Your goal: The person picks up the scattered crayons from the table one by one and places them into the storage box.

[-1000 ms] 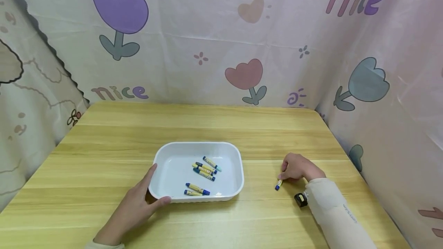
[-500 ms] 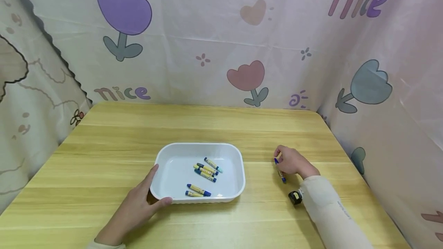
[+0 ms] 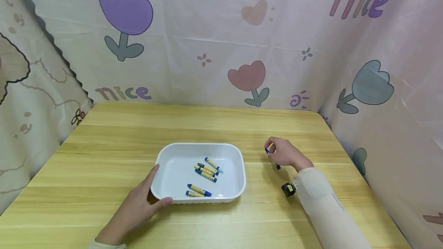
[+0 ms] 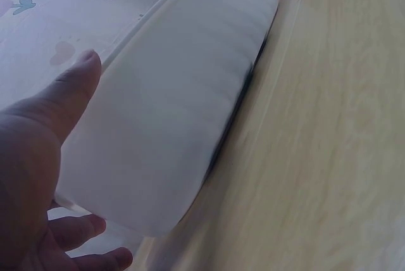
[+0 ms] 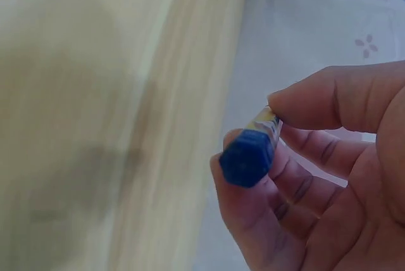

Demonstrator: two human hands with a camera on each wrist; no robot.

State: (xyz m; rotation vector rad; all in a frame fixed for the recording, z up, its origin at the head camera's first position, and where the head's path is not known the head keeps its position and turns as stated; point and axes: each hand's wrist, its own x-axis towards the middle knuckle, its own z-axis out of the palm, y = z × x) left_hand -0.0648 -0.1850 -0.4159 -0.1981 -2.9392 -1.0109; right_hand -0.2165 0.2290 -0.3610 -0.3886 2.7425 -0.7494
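A white plastic tray (image 3: pixel 171 176) rests on the table with several yellow-wrapped crayons (image 3: pixel 205 175) lying inside. At its near left corner my left hand (image 3: pixel 136 205) holds it, thumb along the front rim and fingers by the left side. The left wrist view has the thumb (image 4: pixel 66 97) against the tray's outer wall (image 4: pixel 164 106), with fingertips below. Right of the tray, above the table, my right hand (image 3: pixel 285 153) pinches a crayon (image 5: pixel 247 157) between thumb and fingers. Its blue hexagonal end faces the right wrist camera; the hand covers its middle in the head view.
The wooden table (image 3: pixel 207 226) reaches back to a patterned curtain (image 3: pixel 194 18), which also hangs along both sides. A small black device (image 3: pixel 288 190) is attached at the right wrist.
My right hand has lifted the crayon from the table and moved it left and farther back. The left hand stays at the tray's corner.
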